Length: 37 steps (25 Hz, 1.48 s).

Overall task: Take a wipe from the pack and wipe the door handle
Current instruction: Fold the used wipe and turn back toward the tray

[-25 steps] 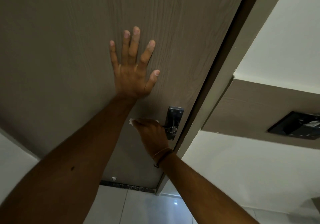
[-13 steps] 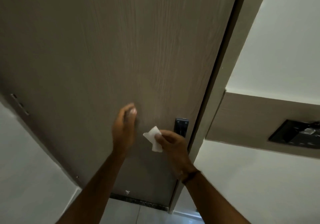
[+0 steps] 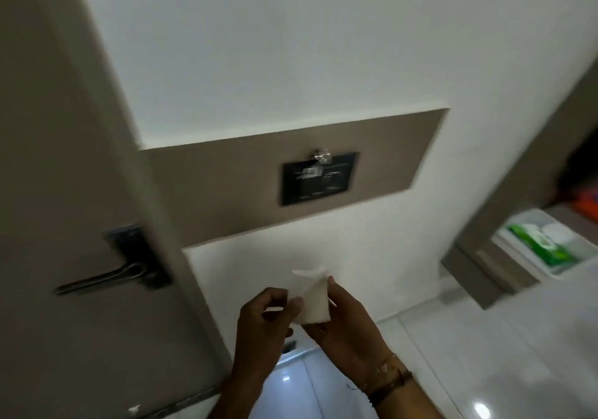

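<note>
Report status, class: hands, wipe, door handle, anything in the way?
Both hands, left hand and right hand, pinch the wipe. Door handle untouched, off left. Nothing blocking.

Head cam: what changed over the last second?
The left hand came off the door, where it was pressed flat, and now pinches the wipe together with the right hand. The right hand left the door handle and pulled back, in front of the white wall. The view swung right, so the wipe pack now shows. The wipe stayed in the right hand.
</note>
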Tool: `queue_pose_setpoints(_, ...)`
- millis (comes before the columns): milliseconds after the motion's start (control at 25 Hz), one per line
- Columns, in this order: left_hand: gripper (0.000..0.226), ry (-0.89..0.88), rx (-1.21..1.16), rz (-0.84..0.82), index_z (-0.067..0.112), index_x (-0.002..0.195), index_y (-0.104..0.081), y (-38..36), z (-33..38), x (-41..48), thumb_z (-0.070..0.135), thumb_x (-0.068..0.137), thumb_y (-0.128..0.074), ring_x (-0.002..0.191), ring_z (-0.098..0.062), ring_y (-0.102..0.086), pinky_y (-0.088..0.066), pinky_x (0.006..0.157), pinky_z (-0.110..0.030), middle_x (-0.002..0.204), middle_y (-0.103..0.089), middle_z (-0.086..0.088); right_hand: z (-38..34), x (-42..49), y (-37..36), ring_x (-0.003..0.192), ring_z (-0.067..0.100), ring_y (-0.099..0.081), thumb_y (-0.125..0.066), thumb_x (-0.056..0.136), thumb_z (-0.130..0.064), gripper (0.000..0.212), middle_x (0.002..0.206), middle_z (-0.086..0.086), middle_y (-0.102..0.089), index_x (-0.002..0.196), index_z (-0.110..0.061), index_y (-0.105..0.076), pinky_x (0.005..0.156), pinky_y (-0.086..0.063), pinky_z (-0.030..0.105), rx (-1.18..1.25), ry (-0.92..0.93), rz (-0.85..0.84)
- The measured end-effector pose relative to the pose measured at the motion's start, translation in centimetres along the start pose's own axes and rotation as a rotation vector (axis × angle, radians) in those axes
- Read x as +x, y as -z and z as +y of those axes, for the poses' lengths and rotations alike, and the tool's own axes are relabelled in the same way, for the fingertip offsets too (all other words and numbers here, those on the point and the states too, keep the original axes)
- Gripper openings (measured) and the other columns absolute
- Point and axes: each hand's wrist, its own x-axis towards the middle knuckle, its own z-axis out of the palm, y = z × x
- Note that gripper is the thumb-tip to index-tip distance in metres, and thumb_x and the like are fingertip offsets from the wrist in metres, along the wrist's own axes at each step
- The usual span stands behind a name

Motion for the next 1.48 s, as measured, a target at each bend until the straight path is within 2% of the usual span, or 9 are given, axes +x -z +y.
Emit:
queue_pose_setpoints(320,0.018,0.248,0.132,-0.493,0.014,0.097,-0.065,-32.4,1.1,4.8,0.01,0.09,-0.08,0.083,-0.03,-0.081,-0.065,0.062,-0.035,0.082,-0.08,-0.006,-15.9,-5.0,27.6,0.077,0.03,-0.073,-0.068,0.092,-0.01,0.02,0.082,0.019,-0.075,0.1,-0.016,-0.052,0.056,-0.062,0.044,-0.417,0.329,0.635)
queue_pose_setpoints(520,0.031,0.241,0.321,-0.8,0.025,0.089,-0.087,-55.1,1.8,9.3,0.005,0.102,-0.067,0.078,-0.014,-0.083,-0.065,0.063,-0.028,0.087,-0.084,0.008,-27.6,-5.9,45.2,0.09,0.033,-0.071,-0.068,0.091,-0.011,0.006,0.1,0.013,-0.074,0.094,-0.01,-0.074,0.064,-0.062,0.038,-0.124,0.255,0.786)
queue_pose_setpoints(680,0.029,0.166,0.442,-0.926,0.013,0.12,-0.081,-69.1,2.0,14.0,0.001,0.094,-0.078,0.095,-0.028,-0.081,-0.067,0.076,-0.03,0.117,-0.081,-0.019,-35.9,-4.6,56.1,0.082,0.018,-0.073,-0.08,0.08,-0.003,0.022,0.097,0.011,-0.076,0.101,-0.008,-0.078,0.065,-0.058,0.026,-0.243,0.294,0.778)
queue_pose_setpoints(800,0.034,0.056,0.577,-0.903,0.004,0.121,-0.08,-78.0,1.1,18.4,-0.004,0.088,-0.083,0.095,-0.028,-0.076,-0.069,0.079,-0.03,0.116,-0.081,-0.024,-41.6,-0.9,62.8,0.067,0.015,-0.068,-0.085,0.072,0.002,0.028,0.086,0.013,-0.074,0.099,0.0,-0.077,0.057,-0.054,0.028,-0.568,0.313,0.874)
queue_pose_setpoints(960,0.022,0.031,0.66,-0.858,0.009,0.112,-0.081,-86.9,-0.3,24.4,0.016,0.092,-0.085,0.099,-0.029,-0.076,-0.067,0.088,-0.041,0.107,-0.081,-0.011,-47.3,5.8,69.6,0.084,0.024,-0.069,-0.081,0.082,-0.026,0.023,0.094,0.005,-0.074,0.098,-0.009,-0.078,0.079,-0.058,0.039,-0.779,0.301,1.031)
queue_pose_setpoints(1120,0.026,0.216,0.592,-0.728,0.006,0.121,-0.074,-93.7,-2.2,30.5,0.011,0.096,-0.076,0.079,-0.019,-0.078,-0.066,0.063,-0.028,0.099,-0.08,-0.01,-51.5,13.4,75.4,0.096,0.028,-0.069,-0.072,0.088,-0.024,0.024,0.108,0.014,-0.075,0.107,-0.009,-0.076,0.091,-0.055,0.039,-0.879,0.198,1.002)
queue_pose_setpoints(1200,0.02,0.213,0.569,-0.617,0.011,0.11,-0.072,-96.0,-3.1,32.4,0.009,0.092,-0.081,0.086,-0.028,-0.079,-0.069,0.062,-0.036,0.112,-0.078,-0.019,-52.1,16.5,77.2,0.097,0.028,-0.068,-0.075,0.083,-0.02,0.025,0.109,0.014,-0.074,0.107,-0.011,-0.075,0.091,-0.055,0.037,-0.836,0.188,1.074)
queue_pose_setpoints(1320,0.023,-0.072,0.794,-0.535,0.021,0.101,-0.068,-98.0,-4.5,34.0,0.019,0.088,-0.087,0.105,-0.039,-0.075,-0.068,0.087,-0.049,0.12,-0.075,-0.015,-52.1,19.1,78.5,0.088,0.024,-0.066,-0.08,0.075,-0.025,0.023,0.096,0.005,-0.072,0.096,-0.019,-0.072,0.076,-0.049,0.025,-0.849,0.206,1.286)
queue_pose_setpoints(1480,0.01,-0.467,1.129,-0.545,0.024,0.1,-0.075,-98.8,-6.1,34.5,0.029,0.095,-0.081,0.107,-0.033,-0.073,-0.051,0.078,-0.038,0.116,-0.079,-0.011,-52.0,21.1,79.1,0.071,0.028,-0.068,-0.075,0.076,-0.022,0.011,0.081,0.008,-0.074,0.081,-0.014,-0.071,0.059,-0.043,0.027,-1.166,0.159,1.406)
